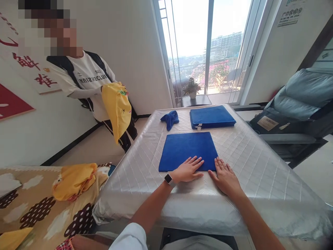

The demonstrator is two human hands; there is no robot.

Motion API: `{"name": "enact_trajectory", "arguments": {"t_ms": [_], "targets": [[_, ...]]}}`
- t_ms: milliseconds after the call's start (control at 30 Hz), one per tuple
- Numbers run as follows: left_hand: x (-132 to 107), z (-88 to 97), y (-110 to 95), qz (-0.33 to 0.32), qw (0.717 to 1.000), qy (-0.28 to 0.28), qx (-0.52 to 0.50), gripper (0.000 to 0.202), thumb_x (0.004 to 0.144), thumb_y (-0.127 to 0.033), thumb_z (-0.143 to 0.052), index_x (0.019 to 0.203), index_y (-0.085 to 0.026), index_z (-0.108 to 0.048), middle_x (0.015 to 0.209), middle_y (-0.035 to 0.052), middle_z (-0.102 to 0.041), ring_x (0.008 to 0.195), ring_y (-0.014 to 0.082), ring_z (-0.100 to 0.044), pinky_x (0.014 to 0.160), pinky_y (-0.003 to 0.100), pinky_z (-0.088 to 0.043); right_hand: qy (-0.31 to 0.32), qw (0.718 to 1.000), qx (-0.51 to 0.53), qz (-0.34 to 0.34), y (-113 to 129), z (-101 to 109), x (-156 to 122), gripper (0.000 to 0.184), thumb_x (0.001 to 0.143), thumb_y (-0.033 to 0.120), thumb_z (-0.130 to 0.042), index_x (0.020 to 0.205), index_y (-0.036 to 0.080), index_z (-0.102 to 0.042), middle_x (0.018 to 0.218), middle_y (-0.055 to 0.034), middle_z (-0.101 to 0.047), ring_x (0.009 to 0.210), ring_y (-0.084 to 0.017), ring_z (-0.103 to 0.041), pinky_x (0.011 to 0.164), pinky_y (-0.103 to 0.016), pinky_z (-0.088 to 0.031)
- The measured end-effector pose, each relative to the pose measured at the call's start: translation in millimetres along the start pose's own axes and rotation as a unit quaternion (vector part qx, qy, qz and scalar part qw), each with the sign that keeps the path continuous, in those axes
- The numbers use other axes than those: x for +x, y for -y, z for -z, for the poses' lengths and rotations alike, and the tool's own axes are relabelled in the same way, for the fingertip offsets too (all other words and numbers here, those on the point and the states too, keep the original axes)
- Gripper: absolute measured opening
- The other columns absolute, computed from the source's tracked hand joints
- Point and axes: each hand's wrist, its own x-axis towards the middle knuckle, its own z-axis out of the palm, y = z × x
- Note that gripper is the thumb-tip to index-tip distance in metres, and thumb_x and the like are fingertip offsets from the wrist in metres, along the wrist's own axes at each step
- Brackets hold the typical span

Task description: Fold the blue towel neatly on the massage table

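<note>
A blue cloth (187, 147), folded into a flat rectangle, lies on the silver quilted tablecloth (262, 173) in front of me. My left hand (187, 168), with a watch on its wrist, rests flat on the cloth's near edge, fingers stretched out. At the near right corner, my right hand (225, 176) lies flat with its fingertips touching the cloth's edge. Neither hand grips anything. Farther back sits a stack of folded blue cloths (212, 115) with a white tag at its front. Left of that stack lies a crumpled blue cloth (170, 119).
At the left a person (88, 80) stands holding up a yellow cloth (117, 109). A patterned bed (39, 208) bears a folded yellow cloth (75, 180). A grey recliner (288, 114) stands by the table's right side. A potted plant (192, 88) is near the window.
</note>
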Motion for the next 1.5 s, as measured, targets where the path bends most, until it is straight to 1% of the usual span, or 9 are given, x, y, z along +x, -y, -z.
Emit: {"name": "enact_trajectory", "arguments": {"t_ms": [100, 233, 367, 600, 767, 933, 1067, 1333, 1500], "targets": [[-53.2, 8.6, 26.5, 0.050, 0.999, -0.007, -0.015, 0.066, 0.101, -0.060, -0.042, 0.160, -0.033, -0.025, 0.166, 0.0015, -0.026, 0.154, 0.0216, -0.018, 0.125, 0.043, -0.019, -0.015, 1.000, 0.014, -0.002, -1.2, 2.0, -2.2, 0.071, 0.101, 0.053, -0.028, 0.158, 0.011, -0.034, 0.164, -0.0112, -0.030, 0.151, -0.025, -0.027, 0.124, -0.047, -0.022], [-123.3, 13.8, 50.6, 0.182, 0.976, -0.113, -0.027, 0.057, 0.098, -0.055, -0.053, 0.150, -0.030, -0.047, 0.160, 0.0046, -0.040, 0.146, 0.0230, -0.039, 0.119, 0.039, -0.035, -0.057, 0.998, 0.035, 0.016, -6.6, 5.8, -4.6, 0.059, 0.101, 0.049, -0.032, 0.148, 0.019, -0.052, 0.156, -0.0083, -0.046, 0.143, -0.028, -0.042, 0.117, -0.047, -0.037], [-155.7, 9.8, 57.1, 0.239, 0.950, -0.192, -0.055, 0.046, 0.094, -0.054, -0.060, 0.133, -0.030, -0.062, 0.144, 0.0043, -0.056, 0.134, 0.0245, -0.053, 0.114, 0.041, -0.043, -0.091, 0.993, 0.057, 0.040, -16.2, 7.1, -4.7, 0.049, 0.100, 0.045, -0.037, 0.129, 0.023, -0.069, 0.137, -0.0094, -0.063, 0.119, -0.030, -0.060, 0.100, -0.047, -0.052], [-153.4, 6.6, 55.9, 0.217, 0.945, -0.233, -0.073, 0.032, 0.096, -0.042, -0.060, 0.124, -0.029, -0.066, 0.132, 0.0038, -0.062, 0.126, 0.0226, -0.057, 0.112, 0.040, -0.046, -0.066, 0.966, 0.229, 0.101, -53.3, 5.5, 1.3, 0.044, 0.097, 0.043, -0.042, 0.120, 0.025, -0.073, 0.129, -0.0081, -0.067, 0.112, -0.026, -0.066, 0.098, -0.040, -0.056], [-152.9, 5.1, 56.3, 0.211, 0.944, -0.248, -0.051, 0.030, 0.098, -0.035, -0.055, 0.124, -0.027, -0.066, 0.127, 0.0053, -0.064, 0.121, 0.0226, -0.060, 0.109, 0.040, -0.048, -0.061, 0.964, 0.235, 0.112, -61.4, 24.0, 7.6, 0.043, 0.097, 0.048, -0.041, 0.108, 0.028, -0.076, 0.118, -0.0069, -0.073, 0.098, -0.025, -0.072, 0.090, -0.039, -0.059], [-153.0, 5.5, 54.4, 0.201, 0.949, -0.241, -0.022, 0.049, 0.089, -0.053, -0.068, 0.128, -0.025, -0.062, 0.131, 0.0074, -0.062, 0.122, 0.0261, -0.059, 0.105, 0.043, -0.049, -0.155, 0.945, 0.204, 0.202, -42.6, 72.2, 23.3, 0.039, 0.102, 0.048, -0.043, 0.108, 0.027, -0.075, 0.109, -0.0069, -0.075, 0.091, -0.024, -0.073, 0.080, -0.038, -0.062], [-146.8, 5.4, 53.4, 0.218, 0.947, -0.233, 0.030, 0.049, 0.083, -0.061, -0.073, 0.110, -0.020, -0.065, 0.114, 0.0074, -0.066, 0.108, 0.0268, -0.063, 0.096, 0.043, -0.052, -0.225, 0.920, 0.164, 0.275, -21.4, 127.5, 39.4, 0.029, 0.102, 0.040, -0.049, 0.110, 0.027, -0.074, 0.107, -0.0062, -0.076, 0.092, -0.023, -0.073, 0.079, -0.038, -0.062], [-138.6, 0.4, 51.4, 0.187, 0.942, -0.279, 0.025, 0.008, 0.094, -0.019, -0.061, 0.101, -0.020, -0.065, 0.101, 0.0052, -0.071, 0.093, 0.0212, -0.067, 0.085, 0.036, -0.054, -0.279, 0.904, 0.114, 0.304, 11.0, 213.2, 43.3, 0.027, 0.101, 0.042, -0.053, 0.106, 0.031, -0.077, 0.098, -0.0018, -0.078, 0.082, -0.021, -0.074, 0.074, -0.036, -0.060], [-148.3, 26.5, 40.0, 0.131, 0.898, -0.397, -0.138, 0.011, 0.095, -0.023, -0.061, 0.101, -0.021, -0.070, 0.098, 0.0048, -0.074, 0.090, 0.0182, -0.070, 0.082, 0.031, -0.057, -0.297, 0.916, 0.074, 0.260, 2.2, 243.3, 28.6, 0.037, 0.099, 0.053, -0.053, 0.106, 0.027, -0.078, 0.091, -0.0030, -0.077, 0.060, -0.010, -0.065, 0.058, -0.025, -0.050]]}}
